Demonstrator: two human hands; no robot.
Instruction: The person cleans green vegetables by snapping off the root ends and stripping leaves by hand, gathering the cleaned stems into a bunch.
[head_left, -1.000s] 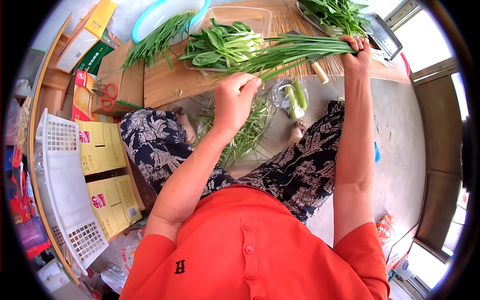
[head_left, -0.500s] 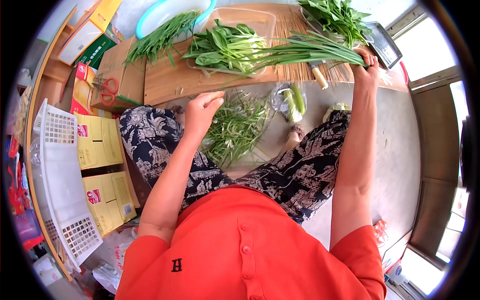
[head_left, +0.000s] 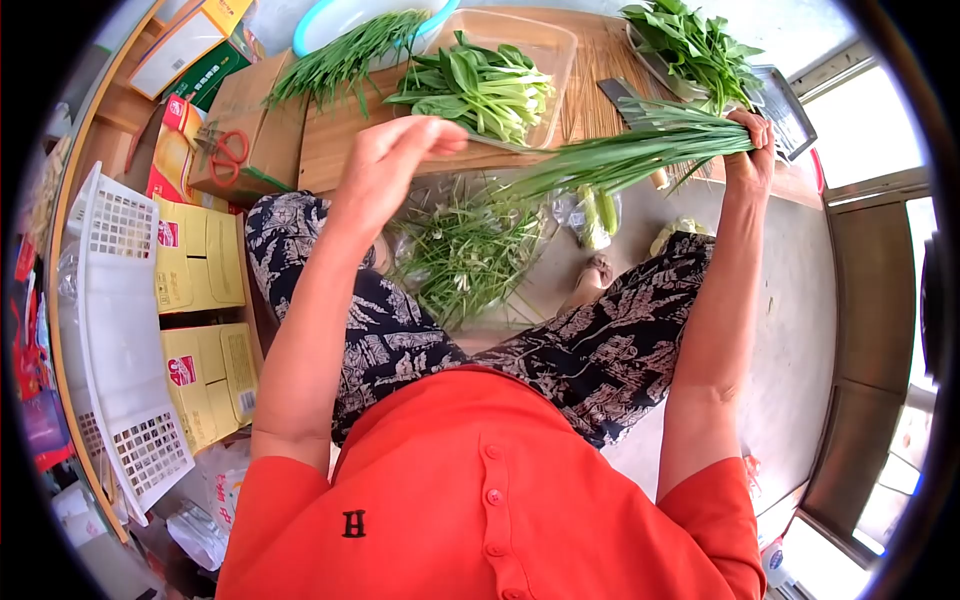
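My right hand (head_left: 752, 148) is wrapped round one end of a bunch of long green stalks (head_left: 640, 146), whose loose ends reach left past the board's front edge. My left hand (head_left: 395, 160) is raised near the board's front edge, fingers stretched out and holding nothing. Beyond it, leafy greens (head_left: 480, 85) lie in a clear plastic tray (head_left: 565, 65). Between my legs, a heap of thin green trimmings (head_left: 465, 250) covers the floor. The blade of a knife (head_left: 620, 98) shows behind the bunch, which partly hides its handle.
Cut green stalks (head_left: 345, 62) lean on a blue-rimmed basin (head_left: 305, 38). More leafy greens (head_left: 690, 45) stand at the back right beside a dark tray (head_left: 785, 115). Scissors (head_left: 229, 158) rest at a cardboard box (head_left: 270, 120). Bagged stalks (head_left: 598, 215), yellow cartons (head_left: 200, 258) and a white rack (head_left: 125, 330) are around.
My left hand has come off the tips of the bunch and moved left and up, its fingers opening. My right hand has shifted right and slightly down, still holding the bunch.
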